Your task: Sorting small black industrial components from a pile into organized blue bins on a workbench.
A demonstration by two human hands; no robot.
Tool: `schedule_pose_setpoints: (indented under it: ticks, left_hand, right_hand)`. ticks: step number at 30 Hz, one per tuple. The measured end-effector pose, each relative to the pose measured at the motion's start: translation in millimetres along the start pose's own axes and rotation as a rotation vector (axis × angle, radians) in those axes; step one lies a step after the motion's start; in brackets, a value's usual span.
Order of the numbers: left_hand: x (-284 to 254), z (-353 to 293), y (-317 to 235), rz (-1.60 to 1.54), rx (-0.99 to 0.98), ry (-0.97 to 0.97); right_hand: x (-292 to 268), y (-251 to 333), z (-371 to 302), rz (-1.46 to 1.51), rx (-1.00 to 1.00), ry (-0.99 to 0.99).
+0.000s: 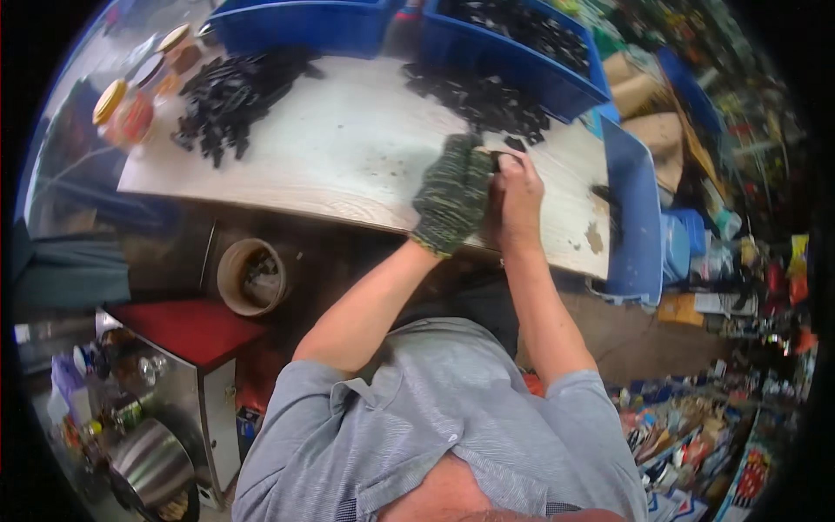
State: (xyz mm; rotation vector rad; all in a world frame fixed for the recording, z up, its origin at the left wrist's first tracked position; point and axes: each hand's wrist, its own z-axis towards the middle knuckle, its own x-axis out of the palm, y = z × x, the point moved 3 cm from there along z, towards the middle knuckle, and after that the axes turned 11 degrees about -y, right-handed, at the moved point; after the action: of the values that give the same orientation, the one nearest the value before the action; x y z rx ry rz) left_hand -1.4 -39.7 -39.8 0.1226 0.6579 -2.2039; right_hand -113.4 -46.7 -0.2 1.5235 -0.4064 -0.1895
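My left hand (pixel 454 193), in a dark green and black knitted glove, is closed near the table's front edge. Against it, my bare right hand (pixel 520 196) has its fingers bent and pressed together. A small black piece (pixel 498 160) shows between the fingertips of both hands; its exact kind is too small to make out. Just beyond the hands lies a loose pile of similar black pieces (pixel 487 104). A second, larger pile of black pieces (pixel 230 96) is spread at the table's far left.
The pale table (pixel 322 139) carries two blue bins (pixel 304 26) (pixel 522 65) at its back, the right one filled with black pieces. Lidded jars (pixel 126 113) stand at the left edge. A blue tub (pixel 631 209) is at the right end. Below sits a bucket (pixel 230 283).
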Motion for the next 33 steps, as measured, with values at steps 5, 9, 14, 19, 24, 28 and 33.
schedule_pose_setpoints:
  ticks: [5,9,14,19,24,28,33]
  left_hand:
    - [-8,23,-11,-0.534,-0.630,0.098]
    - [-13,27,-15,-0.588,-0.739,0.091]
    - [-17,28,-20,-0.468,-0.556,0.007]
    - [-20,33,-31,-0.556,-0.699,0.098]
    - [-11,21,-19,-0.539,-0.647,0.157]
    - [-4,14,-3,-0.621,-0.654,-0.009]
    - [-4,19,-12,-0.435,-0.530,0.141]
  right_hand:
    - [-9,15,-5,0.034,0.053,0.165]
    - [-10,13,-5,0.065,0.054,0.227]
    - [-12,12,-5,0.110,0.097,0.279]
    - [-20,1,4,0.146,0.158,0.231]
    - [-26,3,5,0.200,0.202,0.122]
    - [-49,12,19,0.244,0.235,0.003]
    - [-117,27,69,0.011,0.282,-0.367]
